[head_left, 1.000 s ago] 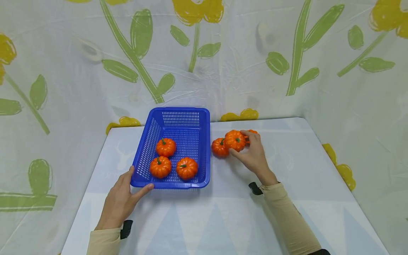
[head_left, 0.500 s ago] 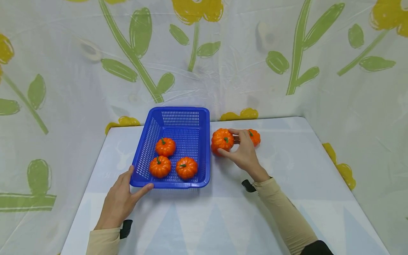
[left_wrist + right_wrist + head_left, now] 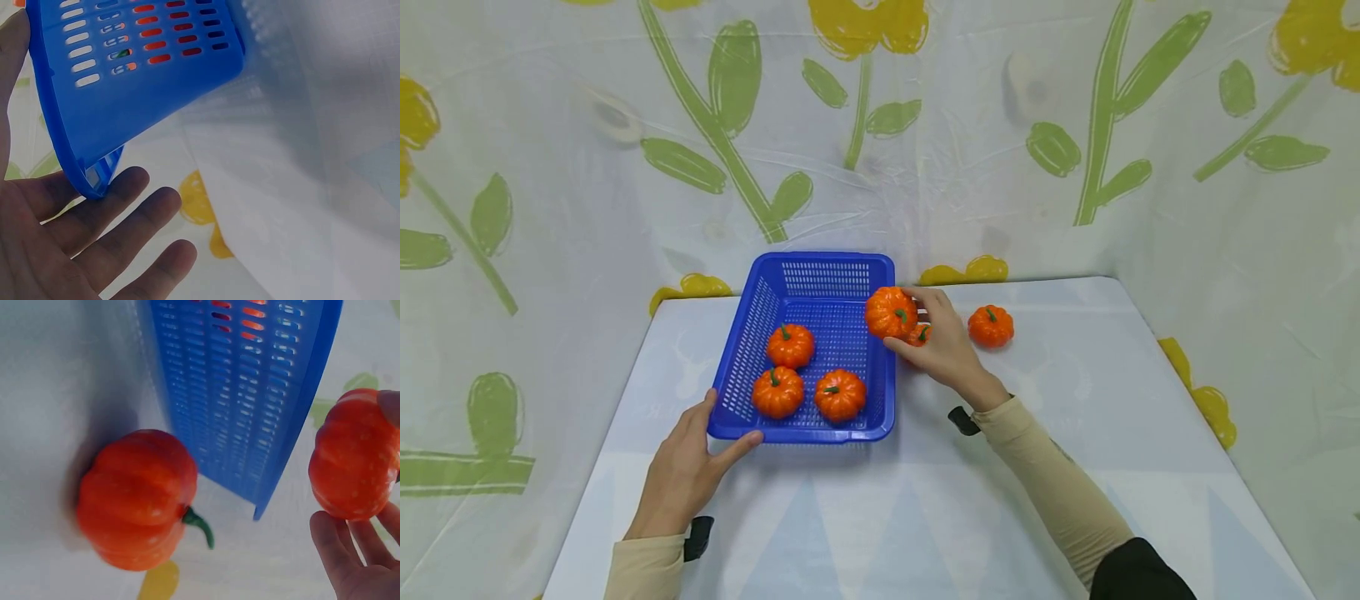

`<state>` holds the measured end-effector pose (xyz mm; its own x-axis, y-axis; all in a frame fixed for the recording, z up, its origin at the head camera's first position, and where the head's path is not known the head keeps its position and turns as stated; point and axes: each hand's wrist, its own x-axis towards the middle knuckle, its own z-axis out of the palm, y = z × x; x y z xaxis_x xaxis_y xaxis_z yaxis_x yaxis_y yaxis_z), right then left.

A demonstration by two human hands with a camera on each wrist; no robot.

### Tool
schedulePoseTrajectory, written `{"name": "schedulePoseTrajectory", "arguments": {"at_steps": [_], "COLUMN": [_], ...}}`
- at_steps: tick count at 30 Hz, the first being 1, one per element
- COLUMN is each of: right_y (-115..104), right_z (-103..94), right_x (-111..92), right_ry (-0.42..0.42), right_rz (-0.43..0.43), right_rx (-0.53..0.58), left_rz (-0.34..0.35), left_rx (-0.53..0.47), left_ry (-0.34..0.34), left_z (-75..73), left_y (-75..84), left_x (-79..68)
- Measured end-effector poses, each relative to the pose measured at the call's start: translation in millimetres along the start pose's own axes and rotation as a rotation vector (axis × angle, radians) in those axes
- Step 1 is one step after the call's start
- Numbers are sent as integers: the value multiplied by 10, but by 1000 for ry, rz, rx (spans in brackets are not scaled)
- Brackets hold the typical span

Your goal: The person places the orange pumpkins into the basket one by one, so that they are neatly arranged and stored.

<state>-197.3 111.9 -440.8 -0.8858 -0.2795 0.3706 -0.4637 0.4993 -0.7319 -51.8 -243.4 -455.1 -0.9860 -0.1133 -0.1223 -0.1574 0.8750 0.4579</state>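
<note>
A small orange pumpkin [image 3: 891, 312] with a green stem is held between the thumb and fingers of my right hand [image 3: 947, 346]. It hangs over the right rim of a blue plastic basket [image 3: 820, 436], and in the right wrist view the held pumpkin [image 3: 356, 456] appears beyond the rim. My left hand [image 3: 677, 467] rests at the basket's near left corner, thumb along the front rim; the left wrist view shows its other fingers [image 3: 134, 225] straight and spread by the corner. Inside the basket sit three pumpkins [image 3: 790, 346].
Just right of the basket, another pumpkin [image 3: 137, 500] stands on the table, mostly covered by the right hand in the head view. One more pumpkin [image 3: 991, 326] lies farther right. Flower-printed sheeting [image 3: 955, 167] hangs behind the white table [image 3: 1060, 417].
My right hand has carried its pumpkin leftward, from above the table pumpkins to the basket's right rim. The far right pumpkin is now fully uncovered. The left hand and basket have stayed still.
</note>
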Motion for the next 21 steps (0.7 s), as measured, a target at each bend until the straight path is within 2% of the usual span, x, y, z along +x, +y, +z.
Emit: {"name": "schedulePoseTrajectory", "arguments": {"at_steps": [6,14,21], "right_y": [-56,-179,-212], "right_z": [117,281,426], "right_x": [167,426,550], "right_ry": [-112,-314,-407], "right_rz": [-67,-27,-16], "right_rx": [-103,-160,-255], "left_rz": [-7,-15,-11], "left_rx": [-2,-7,-10], "left_ry": [-7,-15,-18], "left_z": [0,3,-3], "left_y": [1,8,10], "left_x": [1,5,3]}}
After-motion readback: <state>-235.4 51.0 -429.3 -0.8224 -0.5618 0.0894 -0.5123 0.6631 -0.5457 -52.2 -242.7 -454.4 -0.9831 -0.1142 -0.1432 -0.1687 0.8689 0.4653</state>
